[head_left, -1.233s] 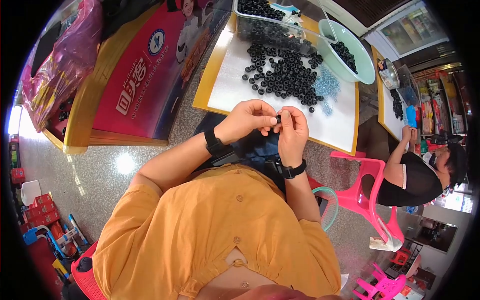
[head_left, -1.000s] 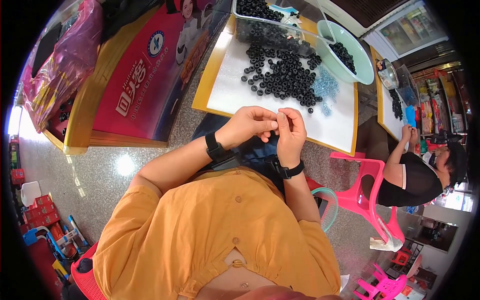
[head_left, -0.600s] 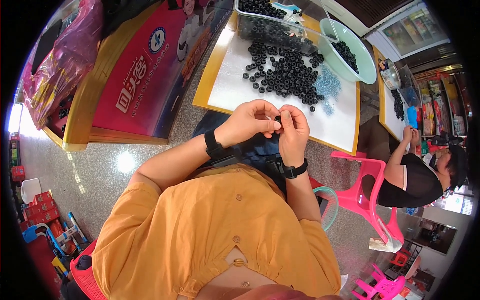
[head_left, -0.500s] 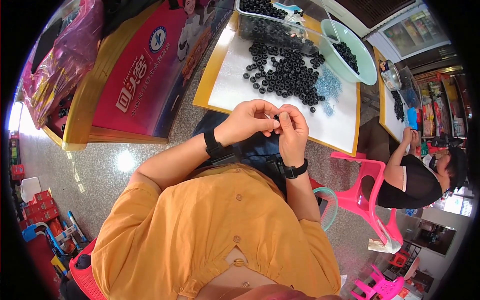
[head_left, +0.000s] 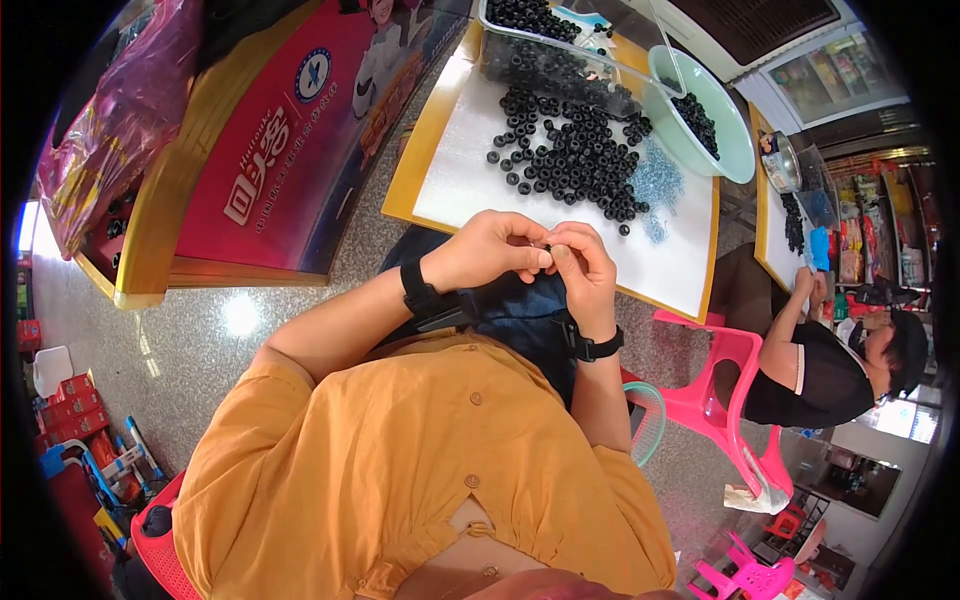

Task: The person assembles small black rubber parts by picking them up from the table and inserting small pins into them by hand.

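Observation:
Both my hands meet over my lap at the near edge of the white-topped table (head_left: 480,185). My left hand (head_left: 490,248) and my right hand (head_left: 585,268) are closed in pinches, fingertips together around a small black ring-shaped part (head_left: 548,248), mostly covered by the fingers. Just beyond them lies a heap of the same black round parts (head_left: 575,160), several with holes showing. Beside the heap is a pile of tiny clear bluish pieces (head_left: 657,185).
A clear plastic bin (head_left: 560,65) of black parts and a pale green basin (head_left: 738,150) stand at the table's back. A red-sided counter (head_left: 260,150) is at left. At right are a pink chair (head_left: 735,370) and another person (head_left: 820,370) working at a second table.
The black part shows less between my fingertips now, and my hands have drawn slightly closer and lower. The view has shifted a little; the heap looks unchanged.

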Demonstrator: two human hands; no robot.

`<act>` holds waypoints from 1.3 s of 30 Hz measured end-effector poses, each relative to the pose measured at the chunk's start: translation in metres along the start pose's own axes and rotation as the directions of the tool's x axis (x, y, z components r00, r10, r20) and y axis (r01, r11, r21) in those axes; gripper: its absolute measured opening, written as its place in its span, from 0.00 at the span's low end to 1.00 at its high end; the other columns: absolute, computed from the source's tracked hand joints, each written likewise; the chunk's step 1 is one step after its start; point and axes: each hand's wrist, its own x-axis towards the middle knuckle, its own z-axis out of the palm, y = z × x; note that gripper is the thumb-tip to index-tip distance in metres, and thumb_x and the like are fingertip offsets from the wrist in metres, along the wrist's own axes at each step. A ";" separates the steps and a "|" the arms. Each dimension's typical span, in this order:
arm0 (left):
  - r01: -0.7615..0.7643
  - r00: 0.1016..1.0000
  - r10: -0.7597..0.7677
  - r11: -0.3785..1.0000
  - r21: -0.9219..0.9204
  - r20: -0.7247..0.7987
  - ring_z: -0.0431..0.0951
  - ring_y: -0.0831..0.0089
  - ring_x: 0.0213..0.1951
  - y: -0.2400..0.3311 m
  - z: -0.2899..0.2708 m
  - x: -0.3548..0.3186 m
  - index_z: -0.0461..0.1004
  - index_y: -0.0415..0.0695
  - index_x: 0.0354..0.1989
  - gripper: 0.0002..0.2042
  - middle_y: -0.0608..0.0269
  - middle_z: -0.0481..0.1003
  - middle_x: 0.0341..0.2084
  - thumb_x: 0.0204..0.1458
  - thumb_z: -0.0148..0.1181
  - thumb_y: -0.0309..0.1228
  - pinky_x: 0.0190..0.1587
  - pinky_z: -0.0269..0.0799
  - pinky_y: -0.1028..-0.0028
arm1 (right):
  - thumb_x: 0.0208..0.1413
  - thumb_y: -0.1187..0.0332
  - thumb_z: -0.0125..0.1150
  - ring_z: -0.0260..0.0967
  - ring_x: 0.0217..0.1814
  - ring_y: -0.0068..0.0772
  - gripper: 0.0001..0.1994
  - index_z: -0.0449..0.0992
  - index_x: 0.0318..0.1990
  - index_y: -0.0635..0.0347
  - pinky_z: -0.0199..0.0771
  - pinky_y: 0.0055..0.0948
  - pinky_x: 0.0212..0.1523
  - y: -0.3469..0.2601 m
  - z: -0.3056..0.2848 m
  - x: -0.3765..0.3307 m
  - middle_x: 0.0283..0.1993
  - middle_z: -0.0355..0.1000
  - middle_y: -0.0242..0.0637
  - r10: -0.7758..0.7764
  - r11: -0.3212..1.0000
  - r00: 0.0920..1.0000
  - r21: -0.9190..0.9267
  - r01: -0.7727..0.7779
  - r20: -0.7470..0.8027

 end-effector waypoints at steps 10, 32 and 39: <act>0.018 0.999 -0.020 0.998 -0.059 -0.033 0.78 0.79 0.31 -0.008 -0.006 0.005 0.76 0.35 0.47 0.12 0.63 0.79 0.34 0.59 0.61 0.28 0.36 0.77 0.79 | 0.56 0.76 0.62 0.74 0.40 0.35 0.07 0.80 0.43 0.59 0.74 0.26 0.40 -0.001 -0.008 0.010 0.41 0.74 0.39 -0.252 0.852 0.962 -0.447 0.272 0.106; -0.026 0.981 0.010 0.997 -0.079 -0.195 0.77 0.83 0.28 -0.016 -0.028 0.018 0.77 0.41 0.48 0.12 0.72 0.75 0.29 0.56 0.64 0.29 0.33 0.76 0.81 | 0.50 0.68 0.56 0.75 0.43 0.47 0.08 0.82 0.34 0.55 0.76 0.42 0.44 0.027 -0.030 0.202 0.39 0.76 0.42 0.163 0.191 0.955 -0.958 0.215 0.247; -0.038 0.975 0.020 0.996 -0.078 -0.220 0.77 0.83 0.28 -0.007 -0.024 0.012 0.77 0.41 0.48 0.12 0.71 0.76 0.29 0.56 0.63 0.29 0.33 0.76 0.80 | 0.55 0.70 0.60 0.72 0.33 0.29 0.09 0.78 0.40 0.63 0.72 0.28 0.35 -0.002 -0.037 0.153 0.38 0.77 0.37 0.233 0.731 0.970 -0.670 -0.129 0.067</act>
